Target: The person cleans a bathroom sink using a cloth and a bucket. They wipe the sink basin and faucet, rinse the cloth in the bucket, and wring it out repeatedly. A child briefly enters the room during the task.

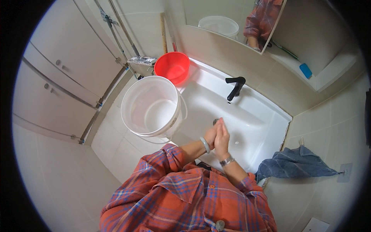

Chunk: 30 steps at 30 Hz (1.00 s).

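Note:
Over the white washbasin (261, 136), my left hand (211, 137) and my right hand (222, 140) are pressed together palm to palm, fingers pointing toward the back wall. A pale bangle (205, 145) circles my left wrist, and a metal-banded watch (227, 161) is on my right. No object shows in either hand; the space between the palms is hidden. Just beyond the fingertips is the dark drain (216, 121), partly covered by them. The black faucet (236, 87) stands at the basin's back, and no stream from its spout can be made out.
Left of the basin is a white plastic bucket (129, 116) with a wire handle, near a red plastic basin (174, 65). A flat mop (142, 60) leans behind. A grey-blue towel (295, 165) hangs at right. A mirror cabinet (220, 11) overhangs the back.

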Tool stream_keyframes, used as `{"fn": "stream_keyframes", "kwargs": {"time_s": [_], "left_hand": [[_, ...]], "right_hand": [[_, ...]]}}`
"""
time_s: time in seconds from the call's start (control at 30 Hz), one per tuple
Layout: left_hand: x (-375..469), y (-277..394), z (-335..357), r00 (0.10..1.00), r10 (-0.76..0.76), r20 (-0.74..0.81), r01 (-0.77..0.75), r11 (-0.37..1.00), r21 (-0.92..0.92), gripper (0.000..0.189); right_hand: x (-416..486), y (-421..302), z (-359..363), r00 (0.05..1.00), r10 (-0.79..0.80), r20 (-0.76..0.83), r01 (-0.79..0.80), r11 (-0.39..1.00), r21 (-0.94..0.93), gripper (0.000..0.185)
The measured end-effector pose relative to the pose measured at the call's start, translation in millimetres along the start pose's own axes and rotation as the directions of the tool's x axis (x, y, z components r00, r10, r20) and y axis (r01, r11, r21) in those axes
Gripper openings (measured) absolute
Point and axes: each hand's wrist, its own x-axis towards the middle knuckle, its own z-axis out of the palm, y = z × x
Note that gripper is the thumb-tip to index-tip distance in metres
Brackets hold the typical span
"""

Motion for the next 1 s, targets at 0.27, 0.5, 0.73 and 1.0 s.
{"fn": "stream_keyframes", "kwargs": {"time_s": [0.27, 0.5, 0.73, 1.0], "left_hand": [[14.2, -5.3, -5.2, 0.996, -0.019, 0.084, 0.032, 0.986, -0.161, 0.050], [4.7, 3.3, -29.2, 0.957, -0.165, 0.241, 0.239, 0.917, -0.321, 0.087], [-6.3, -5.9, -29.9, 0.950, -0.265, 0.163, 0.298, 0.927, -0.228, 0.118], [-9.8, -7.6, -52.6, 0.969, -0.216, 0.120, 0.236, 0.953, -0.191, 0.121]], "right_hand": [[25.0, 4.0, -19.0, 0.988, 0.153, 0.020, -0.153, 0.988, 0.036, 0.055], [0.9, 6.7, -14.6, 0.978, -0.153, 0.142, 0.174, 0.973, -0.151, 0.020], [55.2, -27.7, -40.8, 0.947, 0.256, 0.196, -0.317, 0.853, 0.415, 0.027], [79.5, -35.9, -48.0, 0.909, 0.375, 0.179, -0.414, 0.856, 0.310, 0.035]]}}
